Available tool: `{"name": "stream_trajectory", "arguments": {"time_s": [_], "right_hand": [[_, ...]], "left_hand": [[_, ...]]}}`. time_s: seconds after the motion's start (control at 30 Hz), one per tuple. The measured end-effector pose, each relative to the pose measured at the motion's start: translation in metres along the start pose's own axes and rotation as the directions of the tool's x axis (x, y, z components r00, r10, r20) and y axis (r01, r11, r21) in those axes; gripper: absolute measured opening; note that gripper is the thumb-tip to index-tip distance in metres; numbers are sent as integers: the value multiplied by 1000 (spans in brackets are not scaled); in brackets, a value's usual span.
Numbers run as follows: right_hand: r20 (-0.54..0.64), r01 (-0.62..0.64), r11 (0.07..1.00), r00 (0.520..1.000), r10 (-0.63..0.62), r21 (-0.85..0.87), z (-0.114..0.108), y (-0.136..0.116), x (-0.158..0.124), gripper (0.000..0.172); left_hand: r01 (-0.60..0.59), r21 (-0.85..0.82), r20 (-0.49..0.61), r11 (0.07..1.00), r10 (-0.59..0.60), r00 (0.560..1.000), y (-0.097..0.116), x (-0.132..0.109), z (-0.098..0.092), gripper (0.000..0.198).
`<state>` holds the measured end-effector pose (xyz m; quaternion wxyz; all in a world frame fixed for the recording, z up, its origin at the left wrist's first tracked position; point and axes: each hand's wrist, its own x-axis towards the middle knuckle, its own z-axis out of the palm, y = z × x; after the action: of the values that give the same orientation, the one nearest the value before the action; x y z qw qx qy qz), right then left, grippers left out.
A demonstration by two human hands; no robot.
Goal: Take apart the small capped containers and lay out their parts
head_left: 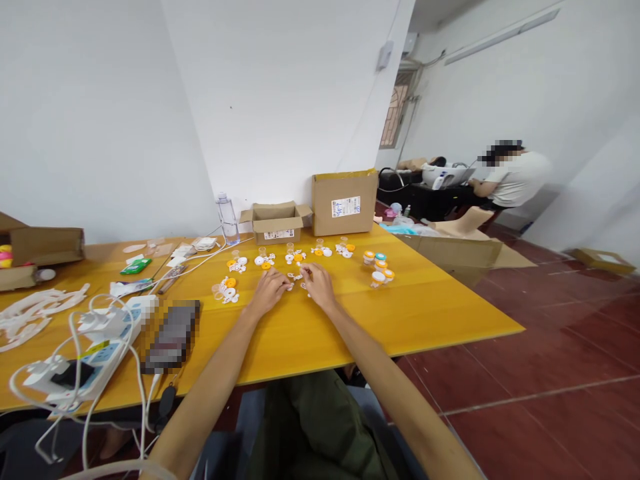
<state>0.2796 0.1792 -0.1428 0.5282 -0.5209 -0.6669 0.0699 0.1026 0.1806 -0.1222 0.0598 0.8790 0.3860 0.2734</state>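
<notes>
My left hand (270, 289) is closed over the yellow table, its fingers pinched together near a small white piece at their tips. My right hand (319, 285) faces it a short way off, thumb and fingers closed on a small white plastic part (301, 266). Several loose white pieces (295, 276) lie between the hands. Beyond them, small piles of white and orange plastic parts (266, 265) lie in an arc, each beside a clear cup (320, 244). To the right stands a group of small capped jars (380, 265) with orange, white and blue-green tops.
An open cardboard box (277, 230) and a taller closed carton (345, 207) stand at the back, with a water bottle (228, 220) beside them. Power strips (107, 347), cables and a blurred dark object (173, 333) occupy the left. A person (520, 175) sits far right.
</notes>
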Motion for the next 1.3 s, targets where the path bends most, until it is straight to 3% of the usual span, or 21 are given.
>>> {"name": "stream_trajectory", "arguments": {"time_s": [0.6, 0.97, 1.3], "right_hand": [[-80, -63, 998, 995, 62, -16, 1, 5, 1, 17], [-88, -78, 996, 993, 74, -44, -1, 2, 2, 16], [-153, -80, 996, 985, 74, -30, -7, -1, -2, 19]], "left_hand": [[-22, -31, -53, 999, 21, 998, 4, 7, 10, 23], [-18, -51, 7, 999, 19, 1000, 5, 8, 13, 26], [-41, -50, -20, 998, 40, 999, 5, 9, 11, 26]]}}
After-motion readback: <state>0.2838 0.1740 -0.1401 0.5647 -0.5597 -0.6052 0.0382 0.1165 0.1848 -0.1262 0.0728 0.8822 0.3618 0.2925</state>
